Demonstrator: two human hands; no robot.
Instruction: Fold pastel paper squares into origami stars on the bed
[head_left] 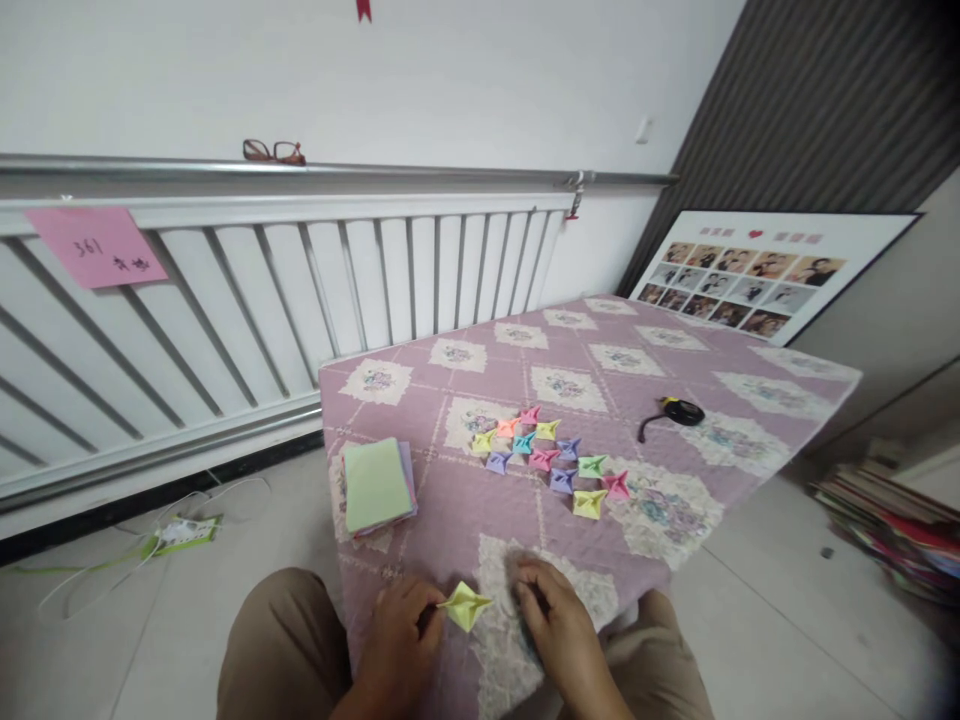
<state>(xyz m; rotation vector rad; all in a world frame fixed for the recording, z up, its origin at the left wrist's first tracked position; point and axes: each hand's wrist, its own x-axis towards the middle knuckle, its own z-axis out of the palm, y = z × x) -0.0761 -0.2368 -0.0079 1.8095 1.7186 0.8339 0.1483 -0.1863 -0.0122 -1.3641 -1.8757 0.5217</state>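
L. grip (405, 632) pinches yellow folded paper (466, 607) by L. tip, tip-to-tip axis approx. L.-R. (R. grip (556, 618) half-open, empty).

Tabletop (454, 520) passage opens between paper stack (379, 485) and folded papers (544, 458); a tape measure (684, 411) obstructs farther right.

A single head-worn view looked forward and down from above the wearer's lap. The hands (556, 622) lay nearest, at the lower edge; the counter (457, 525) receded obliquely toward the radiator (390, 280) and wall (465, 90) beyond, with floor (169, 610) on both sides.
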